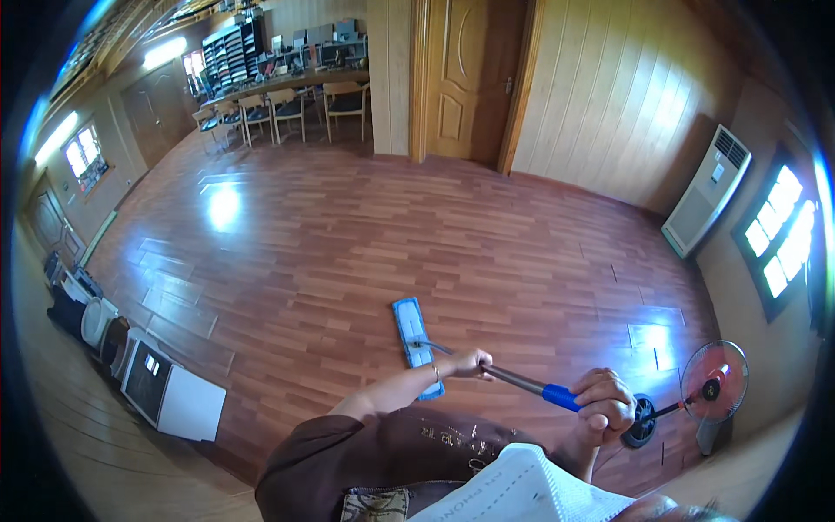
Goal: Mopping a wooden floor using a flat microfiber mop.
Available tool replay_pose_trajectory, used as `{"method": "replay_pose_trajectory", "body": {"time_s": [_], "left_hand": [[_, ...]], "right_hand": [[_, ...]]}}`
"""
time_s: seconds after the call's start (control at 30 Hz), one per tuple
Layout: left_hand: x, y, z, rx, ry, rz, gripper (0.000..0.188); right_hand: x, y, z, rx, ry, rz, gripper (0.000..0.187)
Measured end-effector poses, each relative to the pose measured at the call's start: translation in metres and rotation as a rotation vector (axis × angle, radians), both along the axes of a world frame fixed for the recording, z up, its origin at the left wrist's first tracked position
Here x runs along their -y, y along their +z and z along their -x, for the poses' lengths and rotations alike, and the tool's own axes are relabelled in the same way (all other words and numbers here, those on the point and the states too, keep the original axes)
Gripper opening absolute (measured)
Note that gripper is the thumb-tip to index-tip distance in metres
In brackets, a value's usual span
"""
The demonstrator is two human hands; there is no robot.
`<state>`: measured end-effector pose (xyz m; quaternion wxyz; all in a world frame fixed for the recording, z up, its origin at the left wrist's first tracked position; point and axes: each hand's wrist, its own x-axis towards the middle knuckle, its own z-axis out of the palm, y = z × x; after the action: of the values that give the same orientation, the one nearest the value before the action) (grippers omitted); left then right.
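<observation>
A flat mop [409, 322] with a blue-edged, pale rectangular head lies on the wood-look floor in front of me. Its grey metal pole [515, 379] slants up toward my right, ending in a blue grip [561, 398]. My left hand [470, 363], a bracelet at its wrist, is closed around the pole partway down. Higher up, my right hand [607, 405] wraps around the pole's upper end at the blue grip, hiding the tip.
A standing fan [715, 381] with a round black base is close on my right. Beyond it stands a tall white air conditioner [709, 191] near a window. At left sits a white cabinet [193, 404]. Chairs [289, 106] line a long desk at the back, left of a wooden door [474, 83].
</observation>
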<state>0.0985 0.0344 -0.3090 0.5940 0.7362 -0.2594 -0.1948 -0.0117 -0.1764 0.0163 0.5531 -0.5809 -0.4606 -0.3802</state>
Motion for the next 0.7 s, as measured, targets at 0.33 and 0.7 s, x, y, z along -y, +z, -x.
{"method": "replay_pose_trajectory", "body": {"time_s": [0.33,0.7], "left_hand": [[0.011,0.015,0.061,0.502,0.272,-0.394,0.019],[-0.059,0.030,0.169,0.398,0.745,-0.562,0.016]], "right_hand": [[0.003,0.001,0.024,-0.009,-0.060,0.007,0.054],[-0.038,-0.010,0.007,0.038,0.590,0.061,0.038]]}}
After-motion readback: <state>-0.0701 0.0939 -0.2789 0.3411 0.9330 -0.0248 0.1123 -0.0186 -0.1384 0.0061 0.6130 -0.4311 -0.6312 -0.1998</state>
